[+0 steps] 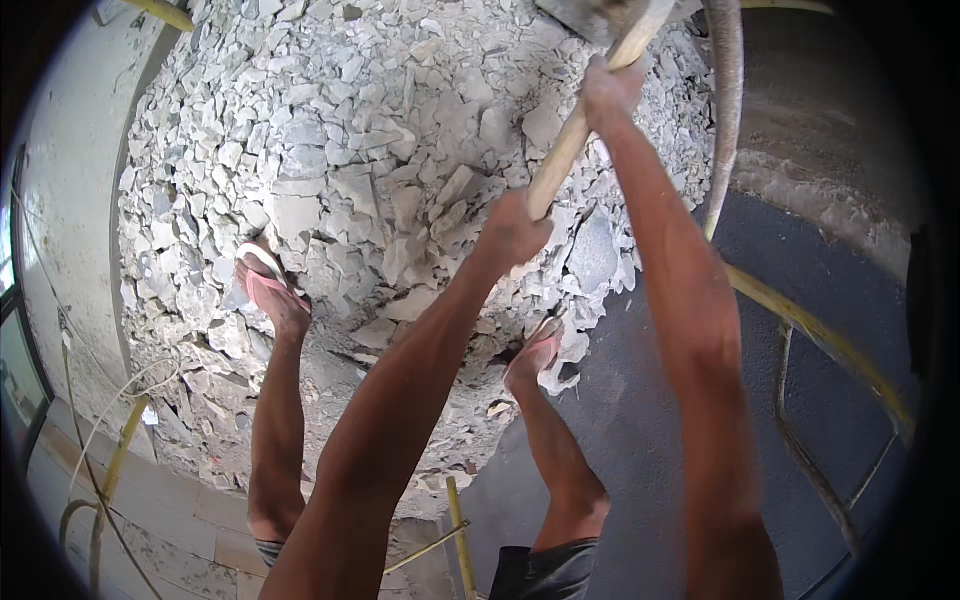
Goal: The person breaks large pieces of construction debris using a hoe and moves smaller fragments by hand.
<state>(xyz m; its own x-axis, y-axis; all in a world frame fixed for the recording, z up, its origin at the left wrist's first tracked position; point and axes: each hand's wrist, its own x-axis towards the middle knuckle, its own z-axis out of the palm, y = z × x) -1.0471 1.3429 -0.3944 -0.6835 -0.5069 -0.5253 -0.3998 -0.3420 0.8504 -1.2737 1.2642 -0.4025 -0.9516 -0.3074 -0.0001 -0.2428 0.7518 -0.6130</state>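
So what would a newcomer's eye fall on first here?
Probably the heap of pale broken rock, filling the upper middle. Next, the wooden handle slanting at upper right, gripped lower by the left hand and higher by the right hand. Then the pink-strapped sandals, lower down on the heap.

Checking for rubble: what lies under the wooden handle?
Broken stones show along both sides of the wooden handle; what lies directly beneath it, the left hand and the right hand is covered.
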